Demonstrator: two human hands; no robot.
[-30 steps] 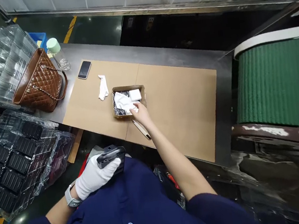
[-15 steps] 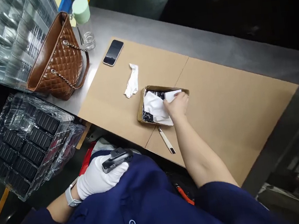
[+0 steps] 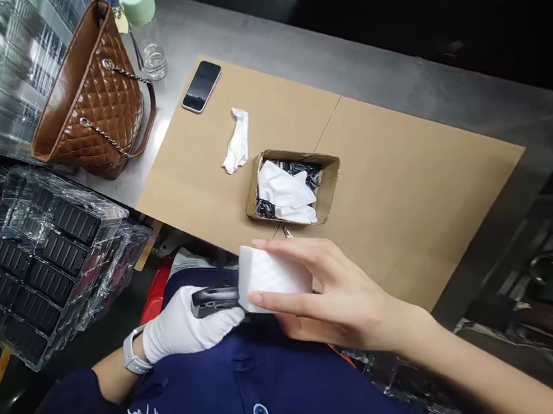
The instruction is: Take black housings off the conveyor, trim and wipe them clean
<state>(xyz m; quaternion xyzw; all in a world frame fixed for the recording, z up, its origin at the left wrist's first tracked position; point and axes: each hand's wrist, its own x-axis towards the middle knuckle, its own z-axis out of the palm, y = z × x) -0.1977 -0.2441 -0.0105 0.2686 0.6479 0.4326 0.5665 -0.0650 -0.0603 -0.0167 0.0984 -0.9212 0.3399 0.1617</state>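
My left hand [image 3: 183,326], in a white glove, is closed around a black plastic part [image 3: 215,300] in front of my body. Bare, my right hand [image 3: 339,286] pinches a white foam block [image 3: 272,278] between thumb and fingers. The block's left side meets or overlaps the right end of the black part; whether they touch I cannot tell. Beyond my hands, a small cardboard box [image 3: 331,183] stands open on the table. It holds white cloths [image 3: 284,186] and dark plastic wrapping.
A cardboard sheet [image 3: 405,184] covers much of the metal table [image 3: 256,38]. On it lie a phone [image 3: 202,86] and a crumpled white cloth [image 3: 237,141]. A brown handbag [image 3: 92,102] and a bottle [image 3: 143,32] stand at left. Wrapped black trays [image 3: 41,263] are stacked lower left.
My right hand has left the box with the white foam block and come back toward my body, beside the black part. My left hand keeps its hold.
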